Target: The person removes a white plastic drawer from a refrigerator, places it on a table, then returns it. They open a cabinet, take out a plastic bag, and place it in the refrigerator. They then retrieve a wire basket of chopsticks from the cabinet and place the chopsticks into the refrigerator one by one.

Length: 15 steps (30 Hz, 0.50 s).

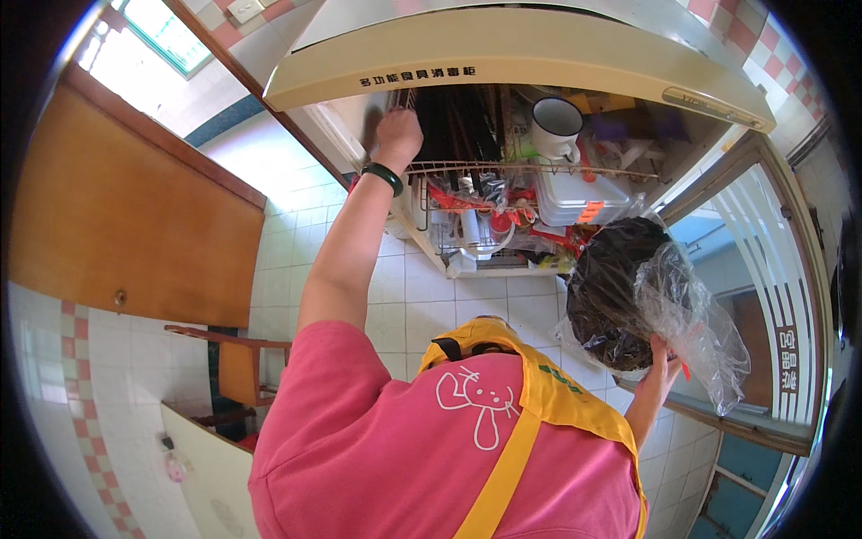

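My right hand (660, 364) grips a clear plastic bag (700, 337) from below. Inside the bag is a dark, round, flat mass (616, 293), possibly dried seaweed. My left hand (399, 131), with a dark green bangle on the wrist, reaches into the open disinfection cabinet (512, 50). Its fingers are curled by the left end of the upper wire rack (539, 166), and whether they hold anything is hidden. Beside that hand lie long black items (458, 124), too dark to name. A white enamel mug (557, 128) stands on the rack further right.
Below the rack is a translucent plastic box (579, 194) among bags and small containers. The cabinet's glass door (747, 290) stands open on the right, close to the bag. To the left are a wooden door (135, 222) and a wooden chair (239, 370).
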Motion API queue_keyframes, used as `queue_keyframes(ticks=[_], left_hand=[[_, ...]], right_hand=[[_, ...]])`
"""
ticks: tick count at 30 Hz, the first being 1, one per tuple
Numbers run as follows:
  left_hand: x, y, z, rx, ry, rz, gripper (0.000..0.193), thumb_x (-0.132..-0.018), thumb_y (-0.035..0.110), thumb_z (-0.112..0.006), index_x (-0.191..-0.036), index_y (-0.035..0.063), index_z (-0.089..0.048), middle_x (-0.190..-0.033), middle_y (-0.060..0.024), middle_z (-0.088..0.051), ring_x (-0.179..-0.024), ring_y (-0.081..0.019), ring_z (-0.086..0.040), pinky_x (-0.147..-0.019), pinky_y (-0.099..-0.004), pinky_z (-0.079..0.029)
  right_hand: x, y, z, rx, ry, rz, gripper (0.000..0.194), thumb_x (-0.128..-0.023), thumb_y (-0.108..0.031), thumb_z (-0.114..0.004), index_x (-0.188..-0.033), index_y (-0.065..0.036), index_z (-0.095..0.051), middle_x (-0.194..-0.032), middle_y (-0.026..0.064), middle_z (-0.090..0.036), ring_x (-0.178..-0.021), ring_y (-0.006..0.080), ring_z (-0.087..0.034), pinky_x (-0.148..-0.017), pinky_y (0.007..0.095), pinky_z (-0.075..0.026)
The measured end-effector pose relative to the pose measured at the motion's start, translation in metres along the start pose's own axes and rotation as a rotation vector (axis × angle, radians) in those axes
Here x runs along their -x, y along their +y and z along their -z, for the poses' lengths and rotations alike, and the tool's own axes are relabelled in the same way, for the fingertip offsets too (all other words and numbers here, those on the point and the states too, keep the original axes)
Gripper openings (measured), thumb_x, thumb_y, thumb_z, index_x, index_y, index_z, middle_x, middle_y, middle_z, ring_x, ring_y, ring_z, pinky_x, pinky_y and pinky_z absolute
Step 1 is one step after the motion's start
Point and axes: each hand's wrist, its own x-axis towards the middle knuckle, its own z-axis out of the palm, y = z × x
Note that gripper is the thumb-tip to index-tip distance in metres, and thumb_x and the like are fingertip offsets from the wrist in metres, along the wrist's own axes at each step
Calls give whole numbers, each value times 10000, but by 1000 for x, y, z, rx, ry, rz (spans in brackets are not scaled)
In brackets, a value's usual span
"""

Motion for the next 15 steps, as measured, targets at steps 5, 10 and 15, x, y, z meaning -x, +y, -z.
queue_keyframes(ticks=[5, 10, 15], left_hand=[[-7, 22, -9, -78, -75, -66, 182, -783, 57, -520, -797, 35, -700, -881, -175, -675, -863, -330, -659, -716, -429, -537], [-27, 22, -15, -7, -72, 2, 171, -786, 48, -527, -804, 10, -692, -873, -184, -672, -851, -357, -656, -730, -417, -540], [-36, 42, -24, 148, -167, -234, 590, -843, 429, -543, -1316, 100, -412, -1383, -210, -332, -1296, -348, -315, -1013, -541, -299]], right_hand=[[5, 2, 9, -2, 12, -16, 788, -759, -27, -675, -1432, -43, -265, -1188, 74, -523, -1072, 168, -496, -957, 304, -377], [13, 5, 21, 6, 39, -23, 787, -759, -26, -674, -1431, -42, -266, -1185, 75, -524, -1071, 169, -497, -957, 304, -378], [20, 8, 29, 8, 63, -25, 786, -759, -25, -674, -1430, -41, -267, -1182, 75, -526, -1070, 169, -497, -957, 304, -378]])
